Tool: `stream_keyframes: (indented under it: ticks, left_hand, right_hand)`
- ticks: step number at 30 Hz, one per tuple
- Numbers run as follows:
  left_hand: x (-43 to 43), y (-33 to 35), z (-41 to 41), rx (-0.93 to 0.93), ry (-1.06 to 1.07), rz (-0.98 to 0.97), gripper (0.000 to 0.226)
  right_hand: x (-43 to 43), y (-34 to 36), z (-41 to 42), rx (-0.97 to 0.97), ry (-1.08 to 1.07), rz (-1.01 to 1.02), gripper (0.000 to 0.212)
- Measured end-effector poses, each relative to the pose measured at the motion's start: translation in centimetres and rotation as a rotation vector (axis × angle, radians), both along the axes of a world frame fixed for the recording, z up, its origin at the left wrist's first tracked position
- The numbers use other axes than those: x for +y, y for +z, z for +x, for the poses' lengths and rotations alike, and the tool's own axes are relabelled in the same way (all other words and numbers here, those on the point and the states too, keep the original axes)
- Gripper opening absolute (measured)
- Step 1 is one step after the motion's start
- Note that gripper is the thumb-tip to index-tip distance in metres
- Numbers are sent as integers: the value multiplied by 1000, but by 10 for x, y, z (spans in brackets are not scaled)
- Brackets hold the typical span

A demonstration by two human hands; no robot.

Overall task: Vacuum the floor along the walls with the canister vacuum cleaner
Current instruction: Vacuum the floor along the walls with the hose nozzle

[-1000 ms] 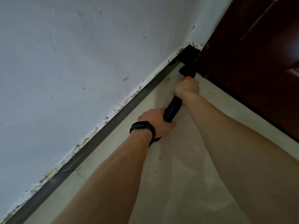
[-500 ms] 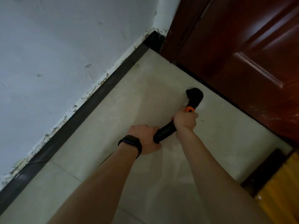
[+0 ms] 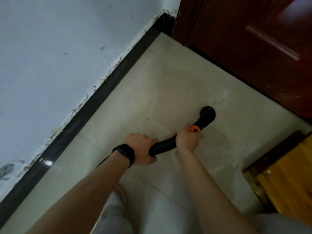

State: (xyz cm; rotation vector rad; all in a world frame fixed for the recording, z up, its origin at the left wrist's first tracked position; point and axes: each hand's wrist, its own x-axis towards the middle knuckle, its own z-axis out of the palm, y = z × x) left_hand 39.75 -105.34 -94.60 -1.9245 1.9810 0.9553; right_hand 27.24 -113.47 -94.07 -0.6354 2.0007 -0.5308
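Pale floor tiles [image 3: 152, 92] meet black skirting [image 3: 101, 98] well left of both grips; a dark red door [image 3: 244, 56] stands beyond them. The left grip [image 3: 143, 152] is clamped round the rear of the black vacuum tube [image 3: 163, 146], and the right grip [image 3: 187, 139] is clamped on it just ahead, beside an orange collar [image 3: 194, 128]. The nozzle [image 3: 208, 114] is down at the floor just beyond the right grip. I think a hard push could knock it into the door, and a path so far from the skirting would leave dust.
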Motion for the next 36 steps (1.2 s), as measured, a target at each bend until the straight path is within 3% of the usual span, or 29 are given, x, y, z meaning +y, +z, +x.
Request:
stream_keyframes:
  ticks: [8,19,28,36]
  left_hand:
    - [133,24,41,-75,96,130,30]
    - [258,47,59,-194,150,193,37]
    - [249,33,80,-199,190,167,37]
    - [244,12,75,-207,397,100,37]
  right_hand:
    - [122,17,45,-240,32,115,56]
    - [237,27,69,-362,102,276,59]
    - [221,19,93,-384,156,218,57]
    - [192,-4,116,-431,424,120,46]
